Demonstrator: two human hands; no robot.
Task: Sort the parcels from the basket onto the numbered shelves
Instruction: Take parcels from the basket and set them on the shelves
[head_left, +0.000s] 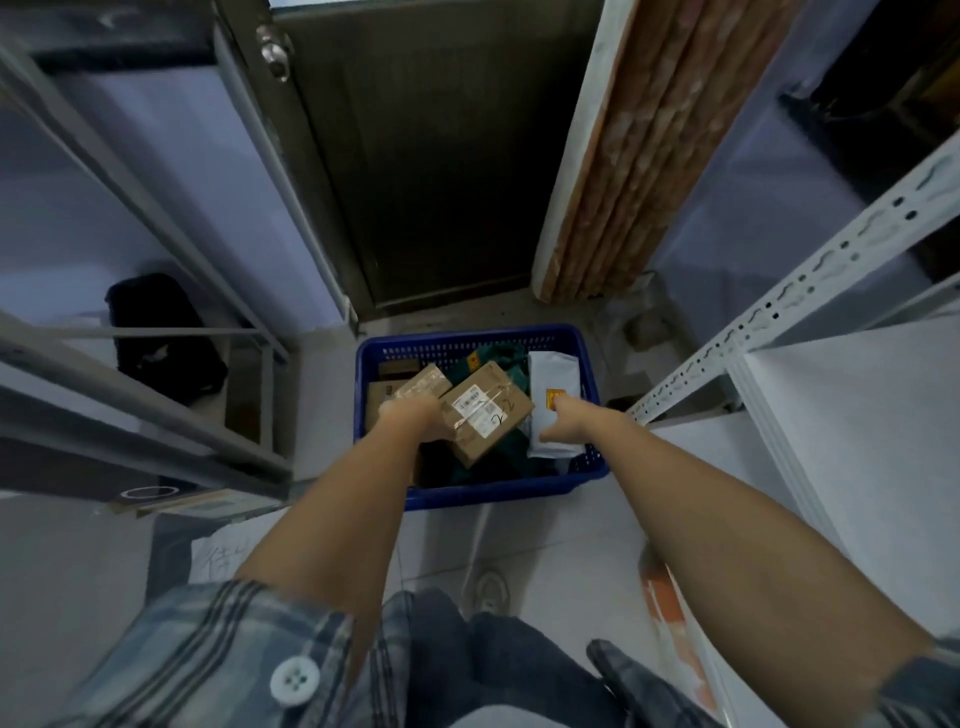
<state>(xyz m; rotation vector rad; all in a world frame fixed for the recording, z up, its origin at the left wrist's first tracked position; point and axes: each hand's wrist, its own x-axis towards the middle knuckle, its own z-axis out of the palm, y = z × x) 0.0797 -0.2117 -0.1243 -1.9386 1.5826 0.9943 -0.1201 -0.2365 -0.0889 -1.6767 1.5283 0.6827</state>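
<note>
A blue plastic basket (498, 493) stands on the floor ahead of me and holds several parcels. My left hand (415, 415) reaches into it and grips the left side of a brown cardboard box (488, 410) with a white label and a handwritten number. My right hand (563, 423) rests on a white padded mailer (553, 379) with an orange sticker, its fingers closed around the mailer's edge. Another taped brown box (423, 382) and dark green bags (511, 364) lie behind them in the basket.
Grey metal shelving (171, 415) rises on my left, with a black bag (156, 332) on a low shelf. A white perforated shelf post (779, 312) and white shelf boards (857, 441) are on my right. A dark door (431, 156) and brick pillar (649, 145) stand behind the basket.
</note>
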